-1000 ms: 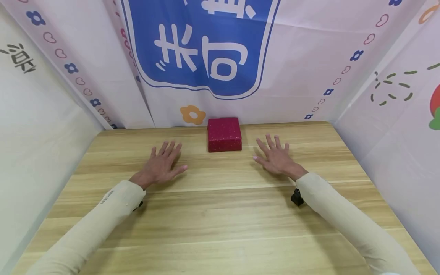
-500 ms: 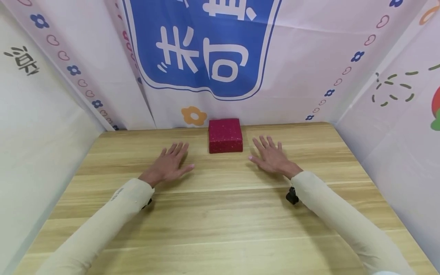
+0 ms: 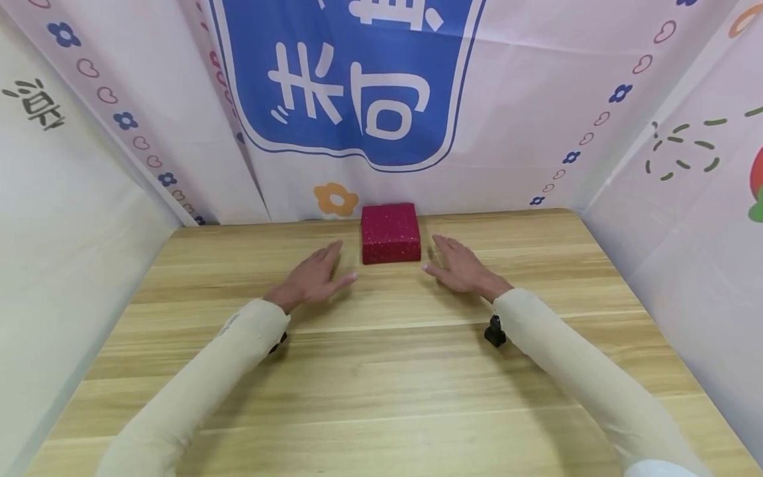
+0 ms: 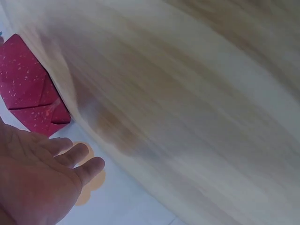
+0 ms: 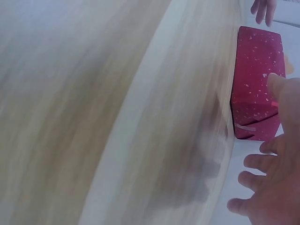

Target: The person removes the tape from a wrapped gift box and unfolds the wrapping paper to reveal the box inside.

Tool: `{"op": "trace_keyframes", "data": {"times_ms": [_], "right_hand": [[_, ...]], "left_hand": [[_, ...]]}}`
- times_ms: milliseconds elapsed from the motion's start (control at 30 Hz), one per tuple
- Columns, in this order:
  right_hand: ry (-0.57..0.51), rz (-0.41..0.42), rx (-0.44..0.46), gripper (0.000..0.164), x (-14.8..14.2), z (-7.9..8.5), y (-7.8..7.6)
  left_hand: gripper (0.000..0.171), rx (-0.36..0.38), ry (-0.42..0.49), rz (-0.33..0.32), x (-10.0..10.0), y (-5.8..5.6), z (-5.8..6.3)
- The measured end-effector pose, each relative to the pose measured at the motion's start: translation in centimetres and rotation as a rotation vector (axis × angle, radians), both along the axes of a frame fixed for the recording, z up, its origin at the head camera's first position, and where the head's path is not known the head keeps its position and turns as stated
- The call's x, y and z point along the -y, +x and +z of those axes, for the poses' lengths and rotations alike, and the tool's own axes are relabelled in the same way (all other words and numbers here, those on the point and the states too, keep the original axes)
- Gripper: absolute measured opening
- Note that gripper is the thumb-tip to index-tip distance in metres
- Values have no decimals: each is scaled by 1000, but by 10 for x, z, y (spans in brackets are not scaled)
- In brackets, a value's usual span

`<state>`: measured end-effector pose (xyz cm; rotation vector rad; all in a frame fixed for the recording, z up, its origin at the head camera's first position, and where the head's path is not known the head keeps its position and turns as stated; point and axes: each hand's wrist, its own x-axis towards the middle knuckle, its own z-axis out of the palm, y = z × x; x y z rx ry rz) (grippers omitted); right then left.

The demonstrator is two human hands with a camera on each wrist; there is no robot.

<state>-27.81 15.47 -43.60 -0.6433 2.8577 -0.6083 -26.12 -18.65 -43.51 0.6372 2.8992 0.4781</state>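
A dark red, speckled box [image 3: 390, 233], wrapped in paper, sits at the back middle of the wooden table. My left hand [image 3: 311, 275] is to its left, fingers straight and thumb spread, a gap away from the box. On the other side my right hand [image 3: 461, 266] is closer to the box, fingers extended and palm turned inward. In the left wrist view the box [image 4: 30, 86] shows folded wrapping on its side, above the hand [image 4: 40, 173]. The right wrist view shows the box [image 5: 258, 84] partly behind the thumb of my right hand [image 5: 281, 178].
The wooden table [image 3: 381, 377] meets a white cloth backdrop [image 3: 507, 132] with a blue printed sign [image 3: 357, 86] right behind the box. White printed walls [image 3: 71, 199] close in the left and right sides. A black wrist camera [image 3: 495, 331] hangs under the right sleeve.
Both hands have moved inward toward the box, the left one farther. Their palms have turned from facing down to facing each other. The box has stayed in place.
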Motion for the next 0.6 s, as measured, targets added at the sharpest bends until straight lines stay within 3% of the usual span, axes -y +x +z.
{"op": "trace_keyframes", "data": {"times_ms": [300, 600], "right_hand": [[-118, -67, 121, 83, 8, 2, -6], [-272, -164, 201, 85, 16, -1, -14]], "left_hand": [[92, 76, 89, 35, -19, -12, 2], [95, 255, 237, 162, -36, -21, 7]]}}
